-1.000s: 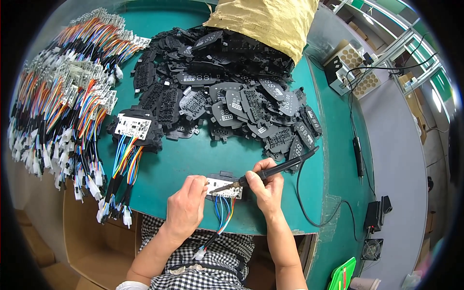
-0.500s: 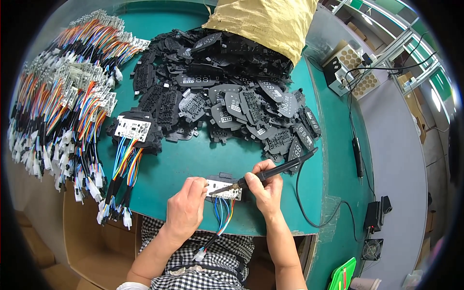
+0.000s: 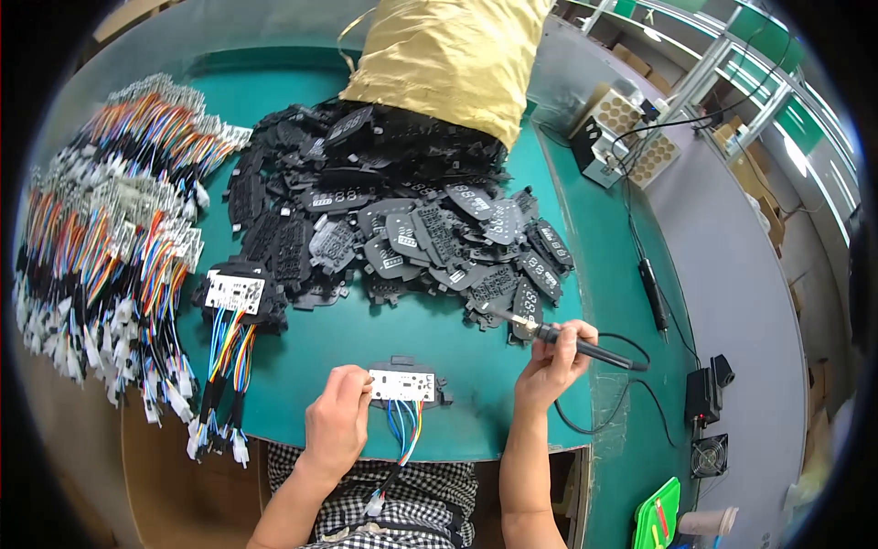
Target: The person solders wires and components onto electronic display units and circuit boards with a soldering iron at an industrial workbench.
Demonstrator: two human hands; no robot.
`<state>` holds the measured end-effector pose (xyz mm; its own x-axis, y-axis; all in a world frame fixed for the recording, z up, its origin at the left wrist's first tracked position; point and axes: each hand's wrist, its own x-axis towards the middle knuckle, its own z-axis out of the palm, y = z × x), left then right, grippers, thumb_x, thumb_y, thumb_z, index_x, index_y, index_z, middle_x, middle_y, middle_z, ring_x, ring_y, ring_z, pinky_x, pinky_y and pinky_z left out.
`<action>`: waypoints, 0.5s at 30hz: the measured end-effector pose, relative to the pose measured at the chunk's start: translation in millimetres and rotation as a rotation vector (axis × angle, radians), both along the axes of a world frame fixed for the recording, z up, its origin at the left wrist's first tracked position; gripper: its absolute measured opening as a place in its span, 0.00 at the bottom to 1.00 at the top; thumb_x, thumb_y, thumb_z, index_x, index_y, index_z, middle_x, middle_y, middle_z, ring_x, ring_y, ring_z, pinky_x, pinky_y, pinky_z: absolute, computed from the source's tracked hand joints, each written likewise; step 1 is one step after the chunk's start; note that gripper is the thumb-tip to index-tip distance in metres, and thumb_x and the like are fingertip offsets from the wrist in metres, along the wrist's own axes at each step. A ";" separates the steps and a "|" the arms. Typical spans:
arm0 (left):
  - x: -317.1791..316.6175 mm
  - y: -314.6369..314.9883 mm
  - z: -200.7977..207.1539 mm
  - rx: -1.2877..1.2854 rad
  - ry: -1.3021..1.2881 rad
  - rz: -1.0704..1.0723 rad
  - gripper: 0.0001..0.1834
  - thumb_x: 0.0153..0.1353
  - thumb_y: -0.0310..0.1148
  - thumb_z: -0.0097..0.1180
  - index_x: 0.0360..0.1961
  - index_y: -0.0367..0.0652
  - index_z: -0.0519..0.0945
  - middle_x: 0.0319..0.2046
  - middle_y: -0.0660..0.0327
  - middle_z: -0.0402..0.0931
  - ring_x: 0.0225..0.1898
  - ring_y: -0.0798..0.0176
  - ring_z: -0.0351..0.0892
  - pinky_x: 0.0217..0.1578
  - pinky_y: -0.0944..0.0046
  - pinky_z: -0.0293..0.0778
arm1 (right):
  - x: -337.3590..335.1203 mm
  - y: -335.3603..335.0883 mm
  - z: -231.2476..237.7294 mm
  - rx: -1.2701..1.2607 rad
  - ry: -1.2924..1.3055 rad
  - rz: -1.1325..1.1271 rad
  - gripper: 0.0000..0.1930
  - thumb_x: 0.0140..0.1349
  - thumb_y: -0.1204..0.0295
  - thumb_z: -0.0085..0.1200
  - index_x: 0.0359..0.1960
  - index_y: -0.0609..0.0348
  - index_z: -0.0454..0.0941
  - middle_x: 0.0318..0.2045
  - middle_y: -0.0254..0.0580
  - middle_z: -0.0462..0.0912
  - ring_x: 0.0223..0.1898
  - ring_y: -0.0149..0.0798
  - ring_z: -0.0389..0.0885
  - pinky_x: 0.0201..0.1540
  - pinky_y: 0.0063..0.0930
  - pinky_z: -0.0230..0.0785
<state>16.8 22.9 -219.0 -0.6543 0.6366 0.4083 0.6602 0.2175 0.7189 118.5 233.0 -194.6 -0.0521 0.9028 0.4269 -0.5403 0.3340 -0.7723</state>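
Observation:
My right hand (image 3: pixel 555 368) grips a soldering iron (image 3: pixel 578 346) by its black handle. Its metal tip points left, over the front of a pile of black plastic panels (image 3: pixel 393 242), away from the board. With fingers pinched, my left hand (image 3: pixel 338 412) is at the left end of a white circuit board (image 3: pixel 402 385); what lies between the fingertips is largely hidden. That board rests on a black panel on the green table, and coloured wires (image 3: pixel 406 425) run from it over the front edge to a white connector (image 3: pixel 374 504).
Wired boards (image 3: pixel 110 247) are heaped at the left. Beside them, another wired board (image 3: pixel 234 293) lies on black panels. A yellow sack (image 3: pixel 448 64) stands behind the pile. To the right are a black pen-shaped tool (image 3: pixel 653 293), a small fan (image 3: pixel 709 456) and a green tray (image 3: pixel 657 517).
My right hand has lifted the soldering iron off the board and moved it right, turning its tip up and left. My left hand stays at the board's left end. The view has shifted.

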 end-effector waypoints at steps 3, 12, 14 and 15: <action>-1.3 -0.5 12.4 -0.055 0.110 0.006 0.15 0.46 0.18 0.55 0.37 0.40 0.70 0.35 0.54 0.72 0.35 0.48 0.73 0.34 0.56 0.71 | 8.1 13.8 1.1 0.117 -0.127 -0.152 0.08 0.62 0.70 0.48 0.38 0.61 0.69 0.18 0.32 0.68 0.18 0.23 0.64 0.17 0.14 0.55; -16.0 -18.8 21.8 -0.153 0.119 0.032 0.14 0.46 0.18 0.52 0.36 0.38 0.69 0.31 0.51 0.71 0.33 0.46 0.70 0.35 0.52 0.67 | 14.9 36.1 17.2 0.120 -0.328 -0.140 0.13 0.65 0.66 0.45 0.45 0.61 0.67 0.13 0.35 0.71 0.16 0.29 0.74 0.18 0.18 0.63; -20.4 -29.9 49.2 -0.140 0.109 0.047 0.13 0.47 0.18 0.51 0.36 0.37 0.69 0.29 0.51 0.71 0.32 0.46 0.70 0.33 0.52 0.66 | 24.3 55.6 4.7 0.133 -0.493 -0.171 0.07 0.63 0.69 0.49 0.34 0.59 0.66 0.20 0.37 0.77 0.21 0.28 0.75 0.23 0.15 0.64; -25.1 -36.1 60.8 -0.144 0.132 0.082 0.13 0.47 0.17 0.51 0.36 0.37 0.69 0.28 0.51 0.71 0.32 0.47 0.71 0.33 0.53 0.67 | 29.5 55.2 5.5 0.150 -0.752 -0.235 0.10 0.57 0.71 0.55 0.33 0.59 0.66 0.25 0.37 0.78 0.24 0.27 0.73 0.26 0.17 0.64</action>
<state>-8.4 -13.2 -158.2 -0.6535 0.6412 0.4023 0.7223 0.3692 0.5848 148.0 288.2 -189.1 -0.1895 0.8618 0.4705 0.2048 0.5033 -0.8395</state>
